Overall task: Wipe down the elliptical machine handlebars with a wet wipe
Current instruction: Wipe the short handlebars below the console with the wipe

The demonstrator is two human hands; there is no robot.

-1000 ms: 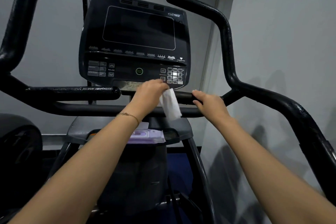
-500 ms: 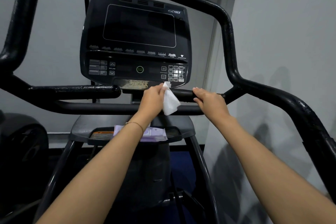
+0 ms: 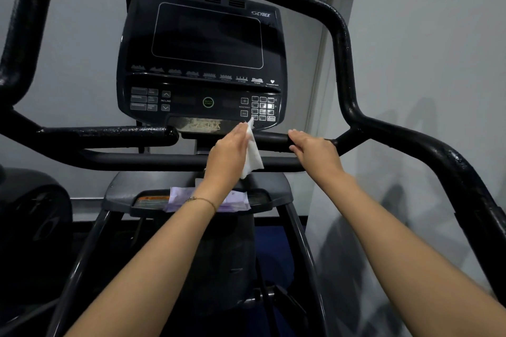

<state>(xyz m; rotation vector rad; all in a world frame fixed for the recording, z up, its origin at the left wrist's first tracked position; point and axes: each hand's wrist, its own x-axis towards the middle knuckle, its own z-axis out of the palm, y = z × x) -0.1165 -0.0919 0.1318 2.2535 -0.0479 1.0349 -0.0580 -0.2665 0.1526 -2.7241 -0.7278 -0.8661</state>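
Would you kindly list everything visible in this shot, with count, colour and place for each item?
console: one, black, dark screen, top centre between the moving handlebars.
moving handlebars: two, black, curving up at the left and right of the console.
short grip bars: two, black, horizontal, just below the console, one each side.
crossbar: one, black, under the grip bars.
wipes pack: one, purple, on the grey tray below the crossbar.
tray: one, grey, centre.
wet wipe: one, white, hanging from the left hand.
bracelet: one, thin gold, left wrist.
left hand: holds the wipe beside the right grip bar.
right hand: wrapped over the right grip bar.
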